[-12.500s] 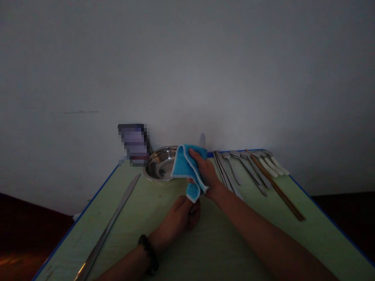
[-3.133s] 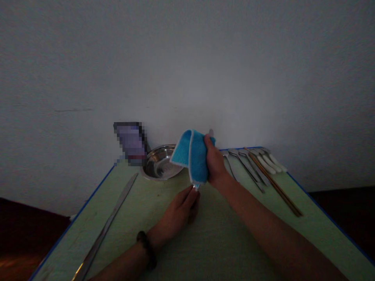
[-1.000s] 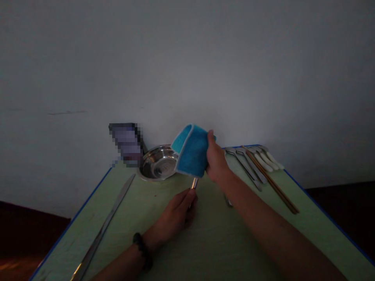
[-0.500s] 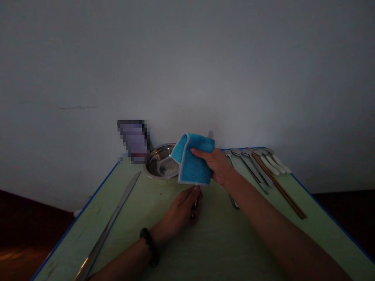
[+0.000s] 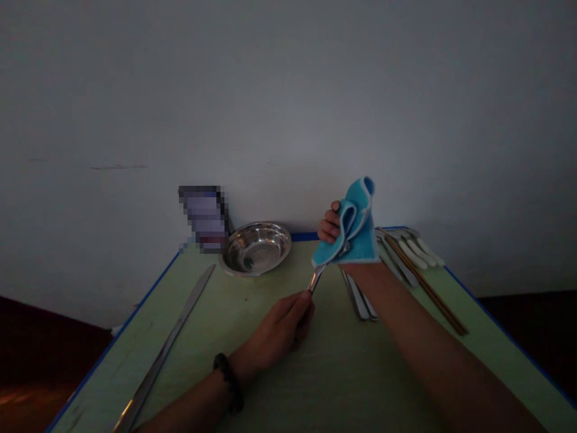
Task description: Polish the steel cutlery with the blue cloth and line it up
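Note:
My left hand [image 5: 285, 323], a dark beaded bracelet on its wrist, is closed around the handle of a piece of shiny metal cutlery [image 5: 316, 278], which tilts up to the right. Its upper end runs into a blue cloth [image 5: 364, 245] with white edging, so I cannot make out what kind of cutlery it is. My right hand [image 5: 330, 224] grips that cloth around the cutlery's upper part, its fingers curled on the left side. Just below my right wrist, metal cutlery handles [image 5: 358, 297] lie on the table, partly hidden by the forearm.
A steel bowl [image 5: 256, 248] stands at the back, beside a blurred-out phone-like device [image 5: 205, 219] leaning against the wall. A long knife [image 5: 169, 343] lies on the left. Wooden chopsticks [image 5: 428, 288] and white-handled cutlery [image 5: 417, 251] lie on the right of the green table [image 5: 315, 385].
My right hand has moved right and turned over with the cloth, uncovering the bowl's right side. More of the cutlery's handle shows above my left hand, which has moved slightly.

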A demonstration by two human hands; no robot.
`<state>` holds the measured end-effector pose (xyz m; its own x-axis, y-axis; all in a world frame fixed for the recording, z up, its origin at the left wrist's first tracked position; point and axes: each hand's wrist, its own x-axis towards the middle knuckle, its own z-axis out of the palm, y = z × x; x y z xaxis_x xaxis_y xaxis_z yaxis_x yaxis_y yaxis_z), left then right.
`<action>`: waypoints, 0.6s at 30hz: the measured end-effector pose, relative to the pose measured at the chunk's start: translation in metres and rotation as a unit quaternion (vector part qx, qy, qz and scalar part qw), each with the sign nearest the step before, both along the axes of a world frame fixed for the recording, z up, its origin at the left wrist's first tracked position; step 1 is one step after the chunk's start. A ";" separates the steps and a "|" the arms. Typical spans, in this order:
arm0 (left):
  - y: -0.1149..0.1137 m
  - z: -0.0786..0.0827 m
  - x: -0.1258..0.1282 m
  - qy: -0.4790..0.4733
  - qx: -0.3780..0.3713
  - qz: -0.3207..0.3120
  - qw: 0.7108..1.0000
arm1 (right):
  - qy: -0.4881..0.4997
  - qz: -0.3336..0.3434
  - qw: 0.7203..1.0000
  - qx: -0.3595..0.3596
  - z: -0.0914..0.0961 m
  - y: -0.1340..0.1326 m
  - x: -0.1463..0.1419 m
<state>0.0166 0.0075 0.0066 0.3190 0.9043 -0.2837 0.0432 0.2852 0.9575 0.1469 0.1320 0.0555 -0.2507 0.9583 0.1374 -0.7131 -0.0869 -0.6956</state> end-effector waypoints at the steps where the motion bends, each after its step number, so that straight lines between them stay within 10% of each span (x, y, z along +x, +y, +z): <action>1: 0.000 0.000 0.000 -0.001 -0.002 0.003 1.000 | 0.022 0.021 1.000 0.006 -0.002 -0.002 -0.003; 18: 0.002 -0.004 -0.005 -0.018 -0.034 0.049 0.998 | -0.024 -0.026 0.997 -0.064 0.012 -0.032 -0.024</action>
